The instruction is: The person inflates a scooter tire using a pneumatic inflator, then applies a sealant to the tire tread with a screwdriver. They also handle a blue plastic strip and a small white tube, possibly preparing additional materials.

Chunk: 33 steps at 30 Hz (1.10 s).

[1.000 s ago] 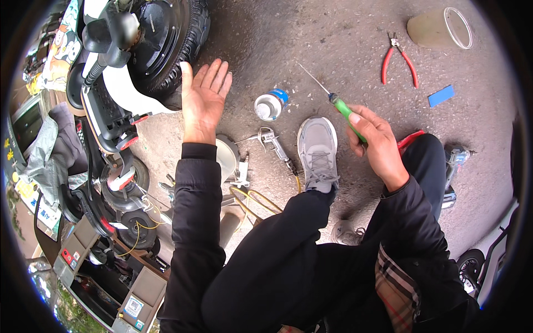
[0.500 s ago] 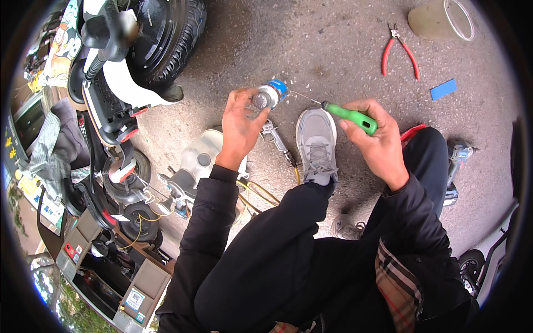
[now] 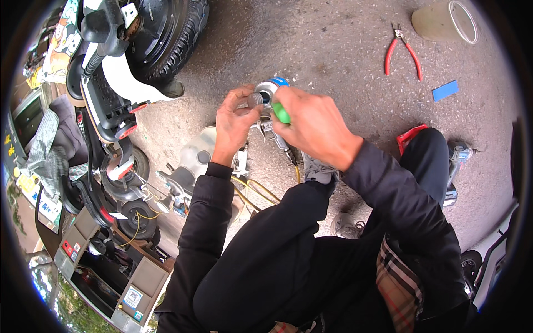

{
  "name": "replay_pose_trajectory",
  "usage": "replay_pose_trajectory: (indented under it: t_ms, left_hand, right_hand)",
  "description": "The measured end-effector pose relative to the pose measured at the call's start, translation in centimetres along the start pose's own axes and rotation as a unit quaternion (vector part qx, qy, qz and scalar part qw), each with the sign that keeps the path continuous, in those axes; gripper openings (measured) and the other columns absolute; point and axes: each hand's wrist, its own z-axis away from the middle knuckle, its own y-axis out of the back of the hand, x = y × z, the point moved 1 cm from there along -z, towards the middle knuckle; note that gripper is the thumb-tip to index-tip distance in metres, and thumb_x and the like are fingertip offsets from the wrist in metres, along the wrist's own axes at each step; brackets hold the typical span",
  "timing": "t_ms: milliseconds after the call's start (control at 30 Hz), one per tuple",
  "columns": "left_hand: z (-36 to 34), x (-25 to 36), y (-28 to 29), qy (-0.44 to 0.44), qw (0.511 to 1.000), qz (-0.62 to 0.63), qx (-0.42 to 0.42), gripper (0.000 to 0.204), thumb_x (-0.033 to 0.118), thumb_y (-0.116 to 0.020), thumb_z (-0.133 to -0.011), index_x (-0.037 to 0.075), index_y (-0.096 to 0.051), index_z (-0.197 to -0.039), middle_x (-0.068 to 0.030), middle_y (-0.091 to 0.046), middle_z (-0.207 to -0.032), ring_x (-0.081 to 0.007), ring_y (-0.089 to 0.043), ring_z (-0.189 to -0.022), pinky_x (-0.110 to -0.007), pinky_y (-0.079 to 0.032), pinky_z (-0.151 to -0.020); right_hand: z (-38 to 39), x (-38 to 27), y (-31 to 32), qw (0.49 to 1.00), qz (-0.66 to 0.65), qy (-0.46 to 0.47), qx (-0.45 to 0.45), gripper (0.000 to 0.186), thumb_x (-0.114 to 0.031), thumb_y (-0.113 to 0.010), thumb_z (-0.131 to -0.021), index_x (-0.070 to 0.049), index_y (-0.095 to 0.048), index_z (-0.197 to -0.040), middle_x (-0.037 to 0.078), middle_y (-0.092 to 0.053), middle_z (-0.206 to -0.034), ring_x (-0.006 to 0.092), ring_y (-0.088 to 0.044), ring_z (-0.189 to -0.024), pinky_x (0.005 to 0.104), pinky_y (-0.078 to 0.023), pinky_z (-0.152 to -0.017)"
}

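A small round metal can with a blue side is held up between my two hands, a dark opening showing in its top. My left hand pinches a ribbed silver cap beside that opening. My right hand is closed around a green-handled awl, and its fingers reach against the can's right side. The awl's thin shaft is hidden, and which fingers bear the can's weight I cannot tell.
Red-handled pliers, a blue strip and a cloudy plastic tub are at the right. An air blow gun with a yellow hose lies near my shoe. A scooter's tyre stands at upper left, a cordless driver beside my knee.
My right hand has moved left with the awl to the can. The cap, earlier on the can, is now off its opening in my left fingers.
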Motion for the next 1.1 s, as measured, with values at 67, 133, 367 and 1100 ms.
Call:
replay_pose_trajectory:
  t_ms: [67, 133, 367, 1100]
  left_hand:
    - [-0.1, 0.1, 0.0, 0.022, 1.000, 0.020, 0.002, 0.042, 0.000, -0.080, -0.088, 0.002, -0.066, -0.127, -0.0097, -0.066, -0.139, -0.0190, -0.067, -0.116, -0.034, -0.058, -0.097]
    - [-0.1, 0.7, -0.3, -0.014, 1.000, -0.015, -0.009, 0.044, 0.002, -0.080, -0.087, 0.003, -0.067, -0.129, -0.0095, -0.068, -0.136, -0.0183, -0.068, -0.114, -0.034, -0.058, -0.097]
    - [0.4, 3.6, -4.1, -0.100, 0.975, -0.197, -0.028, 0.051, 0.008, -0.082, -0.082, 0.005, -0.069, -0.131, -0.0124, -0.074, -0.124, -0.0253, -0.072, -0.108, -0.036, -0.058, -0.097]
    - [-1.5, 2.1, -1.2, -0.005, 0.998, -0.041, -0.040, 0.043, -0.001, -0.077, -0.090, -0.001, -0.059, -0.129, -0.0174, -0.063, -0.146, -0.0239, -0.061, -0.133, -0.043, -0.050, -0.115]
  right_hand:
    - [-1.9, -0.1, -1.5, 0.996, 0.076, -0.003, -0.055, 0.026, -0.017, -0.072, -0.090, -0.001, -0.060, -0.107, 0.021, -0.073, -0.093, 0.0424, -0.073, -0.078, 0.0524, -0.057, -0.065]
    - [-2.7, -0.4, -2.1, 0.994, 0.093, 0.014, -0.056, 0.024, -0.015, -0.071, -0.090, 0.000, -0.062, -0.107, 0.020, -0.074, -0.088, 0.0410, -0.074, -0.077, 0.0509, -0.058, -0.064]
    - [-0.2, 0.5, 0.6, 0.982, 0.151, -0.045, -0.101, 0.024, -0.016, -0.067, -0.092, 0.002, -0.061, -0.107, 0.023, -0.074, -0.084, 0.0411, -0.075, -0.073, 0.0516, -0.058, -0.064]
    - [6.8, 1.7, 4.2, 0.997, -0.072, -0.042, 0.007, 0.031, -0.007, -0.076, -0.095, -0.004, -0.065, -0.125, 0.019, -0.071, -0.104, 0.0394, -0.073, -0.088, 0.0421, -0.058, -0.075]
